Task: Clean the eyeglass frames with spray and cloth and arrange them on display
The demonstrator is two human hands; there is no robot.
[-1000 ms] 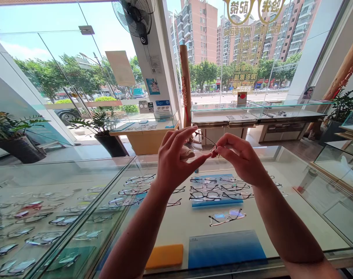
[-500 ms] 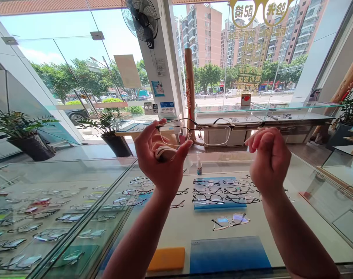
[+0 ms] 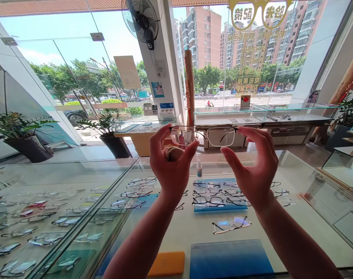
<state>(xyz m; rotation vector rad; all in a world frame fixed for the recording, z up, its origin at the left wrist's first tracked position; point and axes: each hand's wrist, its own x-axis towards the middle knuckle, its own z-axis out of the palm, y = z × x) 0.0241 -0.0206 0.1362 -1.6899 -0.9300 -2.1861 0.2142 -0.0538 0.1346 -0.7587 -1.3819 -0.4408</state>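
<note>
A pair of thin-rimmed eyeglasses (image 3: 220,136) is raised in front of me, its lenses upright and side by side. My left hand (image 3: 170,162) grips its left end, fingers at the corner and thumb near the lower rim. Against that palm sits a small beige folded item (image 3: 173,153), partly hidden by the thumb. On the other side, my right hand (image 3: 256,166) has its fingertips at the frame's right corner and its thumb by the lower rim. Below, on the counter, lies another pair of glasses (image 3: 232,224).
Rows of glasses (image 3: 208,200) lie in the glass counter on a blue sheet (image 3: 223,209). A small spray bottle (image 3: 199,168) stands behind them. Nearest me are an orange pad (image 3: 167,263) and a blue board (image 3: 230,257). More frames fill the left showcase (image 3: 45,238).
My right hand has moved left, its curled fingers unfolding, and come to the glasses' right end. The glasses have shifted slightly right and now face more squarely, with my left hand moving along.
</note>
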